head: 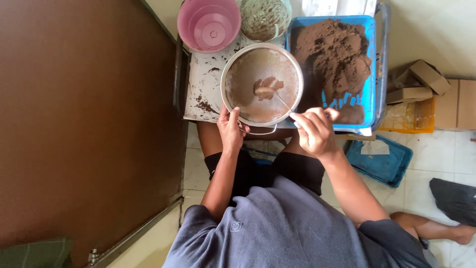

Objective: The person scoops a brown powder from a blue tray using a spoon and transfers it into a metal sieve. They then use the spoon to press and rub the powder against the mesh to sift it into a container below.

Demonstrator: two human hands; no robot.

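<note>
Seen from the head camera, a seated person in a grey shirt works over a small white worktop smeared with brown powder. The left hand is clamped on the near rim of a round metal sieve, thumb on top and fingers curled beneath, beside the sieve's wire handle loop. The sieve sits at the middle of the worktop, its mesh dusted brown. The right hand is closed around the thin handle of a spoon, whose bowl rests in a small clump of brown powder at the centre of the mesh. Just right of the sieve, touching its rim, a blue tray carries a heaped mound of brown powder. Behind the sieve stand a pink bucket and a greenish round bowl. On the tiled floor to the right lie a blue lid, cardboard boxes and a yellow crate.
</note>
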